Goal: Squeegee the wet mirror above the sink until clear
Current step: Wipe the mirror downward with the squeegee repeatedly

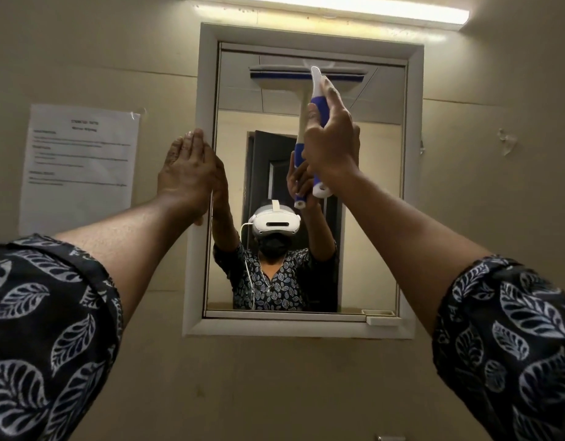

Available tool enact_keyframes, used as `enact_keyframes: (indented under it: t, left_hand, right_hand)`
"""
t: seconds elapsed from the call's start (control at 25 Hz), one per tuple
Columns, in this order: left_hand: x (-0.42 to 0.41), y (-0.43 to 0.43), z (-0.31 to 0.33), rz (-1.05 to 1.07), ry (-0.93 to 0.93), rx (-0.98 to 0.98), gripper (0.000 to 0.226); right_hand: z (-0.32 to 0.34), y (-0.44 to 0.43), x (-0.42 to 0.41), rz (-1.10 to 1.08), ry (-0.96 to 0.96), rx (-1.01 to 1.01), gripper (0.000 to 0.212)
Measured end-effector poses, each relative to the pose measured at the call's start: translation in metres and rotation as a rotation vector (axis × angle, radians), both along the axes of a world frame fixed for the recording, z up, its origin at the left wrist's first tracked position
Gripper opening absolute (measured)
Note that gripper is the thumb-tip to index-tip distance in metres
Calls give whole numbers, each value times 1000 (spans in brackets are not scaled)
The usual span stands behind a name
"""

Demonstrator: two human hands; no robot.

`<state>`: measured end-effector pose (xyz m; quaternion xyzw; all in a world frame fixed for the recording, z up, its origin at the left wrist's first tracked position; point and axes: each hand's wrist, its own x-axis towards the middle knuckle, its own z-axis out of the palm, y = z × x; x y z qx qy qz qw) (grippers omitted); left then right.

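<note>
A mirror (pixel 364 218) in a white frame (pixel 198 249) hangs on the beige wall. My right hand (pixel 333 144) grips the blue and white handle of a squeegee (pixel 317 90). Its blade lies across the glass near the mirror's top edge. My left hand (pixel 187 170) presses flat, fingers straight, against the frame's left side. The glass reflects my arms, a white headset and a dark door. I cannot tell from this view whether the glass is wet.
A printed paper sheet (pixel 80 167) is taped to the wall left of the mirror. A bright tube light (pixel 332 6) runs above the frame. A small white latch (pixel 381 319) sits at the frame's lower right corner. Patterned sleeves cover both upper arms.
</note>
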<state>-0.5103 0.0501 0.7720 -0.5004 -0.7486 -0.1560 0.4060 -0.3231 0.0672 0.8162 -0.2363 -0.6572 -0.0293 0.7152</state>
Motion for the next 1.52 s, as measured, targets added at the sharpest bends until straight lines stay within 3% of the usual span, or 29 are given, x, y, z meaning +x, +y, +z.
enact_keyframes:
  t: [0.28,0.64,0.88,1.24,1.52]
  left_hand:
    - [-3,-3,-2,-13,4,4,127]
    - [-4,-5,-2,-18,17,-13,131]
    - [1,-8,-3,16,23,-34,129]
    - [-1,-7,-1,28,27,-45,132]
    - [1,-9,-3,2,7,-33,129]
  right_hand:
    - [18,-4,-25,57,139,-53,50]
    - [4,12,-3,-31,73,9,47]
    - [-96,25,5,-56,56,87,47]
    - [-265,12,-4,-34,43,-82,49]
    - [-341,-6,-9,-39,-35,-137,73]
